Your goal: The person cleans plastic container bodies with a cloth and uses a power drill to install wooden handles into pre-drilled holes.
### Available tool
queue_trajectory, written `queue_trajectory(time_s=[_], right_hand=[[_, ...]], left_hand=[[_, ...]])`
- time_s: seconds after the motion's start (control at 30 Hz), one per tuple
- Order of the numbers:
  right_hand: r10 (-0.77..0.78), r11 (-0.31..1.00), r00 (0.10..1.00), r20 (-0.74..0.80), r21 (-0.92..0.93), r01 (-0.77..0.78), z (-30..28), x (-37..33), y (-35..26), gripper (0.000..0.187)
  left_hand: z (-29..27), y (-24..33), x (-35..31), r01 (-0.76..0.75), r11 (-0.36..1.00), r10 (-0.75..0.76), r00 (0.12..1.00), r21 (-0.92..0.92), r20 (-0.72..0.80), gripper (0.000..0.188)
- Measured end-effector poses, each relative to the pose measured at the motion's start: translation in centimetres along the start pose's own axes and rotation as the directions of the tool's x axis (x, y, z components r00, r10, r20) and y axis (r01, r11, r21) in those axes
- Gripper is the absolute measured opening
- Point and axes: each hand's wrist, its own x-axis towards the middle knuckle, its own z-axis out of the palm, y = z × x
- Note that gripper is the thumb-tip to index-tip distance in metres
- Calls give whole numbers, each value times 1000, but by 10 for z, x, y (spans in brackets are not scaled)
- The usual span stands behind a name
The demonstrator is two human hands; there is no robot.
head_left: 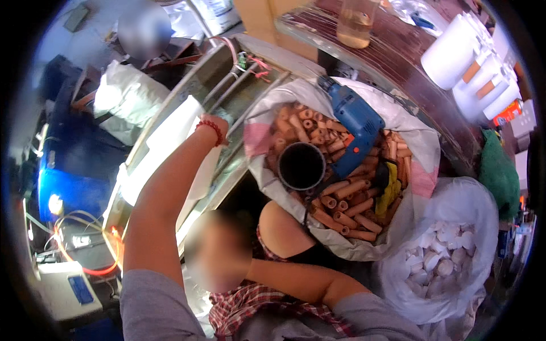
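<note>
My left hand (216, 128), a red bead bracelet at its wrist, reaches over a long metal trough (270, 85). Its fingers look curled, at the upper edge of a white sheet-like piece (170, 133); what they hold, if anything, is hidden. My left forearm covers part of this white piece. My right forearm (301, 281) crosses low over my lap to the left and ends in a blurred patch, so the right hand and its fingers do not show. Metal rods (227, 85) and pink and green wires (250, 63) lie at the trough's far end.
To the right, a sack (259, 162) holds orange-brown tubes (358, 207), a blue power drill (355, 122), a dark round cup (301, 166) and something yellow (389, 184). A clear bag (478, 227) contains white discs (441, 256). White rolls (455, 54) and a glass (355, 25) stand on a wooden table (398, 62).
</note>
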Motion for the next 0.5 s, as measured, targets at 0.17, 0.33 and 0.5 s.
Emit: queue_trajectory(time_s=[0.17,0.33,0.5], right_hand=[[249,966,880,405,-32,-258,-60,16,-6,17],[495,818,863,-105,-278,-503,-222,-22,-101,31],[338,324,756,-561,-685,-653,-333,-134,-114,44]], left_hand=[[-14,-79,-97,164,888,-332,876,-430,-351,53],[61,-139,-181,-18,622,-554,696,-783,-457,55],[172,-140,-198,-290,-40,-841,526,-956,-124,59]])
